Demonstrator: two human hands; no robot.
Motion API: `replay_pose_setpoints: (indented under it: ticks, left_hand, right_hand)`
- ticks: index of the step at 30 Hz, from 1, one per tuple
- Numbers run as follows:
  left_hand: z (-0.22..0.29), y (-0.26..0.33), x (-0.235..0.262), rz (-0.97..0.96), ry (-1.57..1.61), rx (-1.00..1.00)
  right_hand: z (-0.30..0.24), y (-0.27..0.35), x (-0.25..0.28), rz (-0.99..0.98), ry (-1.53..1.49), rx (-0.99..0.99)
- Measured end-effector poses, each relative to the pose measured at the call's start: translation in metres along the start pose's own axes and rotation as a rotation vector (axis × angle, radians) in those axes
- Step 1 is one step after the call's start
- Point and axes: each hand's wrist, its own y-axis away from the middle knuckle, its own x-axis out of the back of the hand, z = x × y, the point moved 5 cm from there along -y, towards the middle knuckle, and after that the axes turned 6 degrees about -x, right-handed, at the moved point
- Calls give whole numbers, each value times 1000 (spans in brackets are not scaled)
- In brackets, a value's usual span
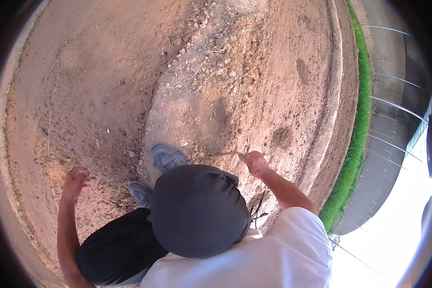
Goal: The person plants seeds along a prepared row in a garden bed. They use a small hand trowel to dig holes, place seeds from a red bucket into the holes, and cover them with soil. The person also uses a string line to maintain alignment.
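Observation:
My right hand (257,164) is closed around a thin, pale, stick-like piece (224,154), held low over the dirt to the right of my shoes. One slender end points left; my fingers hide its middle, and its exact kind does not show. On the far left, my left hand (76,181) has its fingers curled in above the bare soil. Whether anything sits inside them is too small to see. A grey shoe (168,156) rests on the ground between my hands, with the other shoe (140,193) behind it, partly covered.
A dark, rounded, cloth-like shape (197,211) blocks the lower middle. Crumbly stones (211,62) run along a strip of reddish soil. A thin string (50,115) lies at left. Beyond a soil ridge (338,72) at right come green grass (362,96) and thin metal rods (398,105).

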Motion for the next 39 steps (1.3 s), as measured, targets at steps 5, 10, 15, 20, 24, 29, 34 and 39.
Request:
replay_pose_setpoints:
  ticks: [5,10,15,20,24,29,34,39]
  left_hand:
    - [19,1,-3,-16,32,-47]
    - [9,4,3,-14,49,-34]
    - [4,9,8,-20,46,-30]
    - [10,4,1,-51,40,-46]
    - [23,6,1,-46,17,-44]
    - [33,5,-12,7,44,-70]
    - [26,2,-11,-13,81,-89]
    - [14,1,-5,-35,109,-66]
  right_hand:
    - [21,-49,10,-16,241,26]
    - [15,-91,50,88,118,-5]
    - [9,-88,55,177,-156,-221]
    - [-4,-71,-18,316,-617,-838]
    - [-68,-99,-54,278,-1041,-1010]
    - [-86,-92,-40,230,-965,-896]
    - [-87,-82,-14,340,-787,-710]
    - [-75,-86,9,597,-1079,-629]
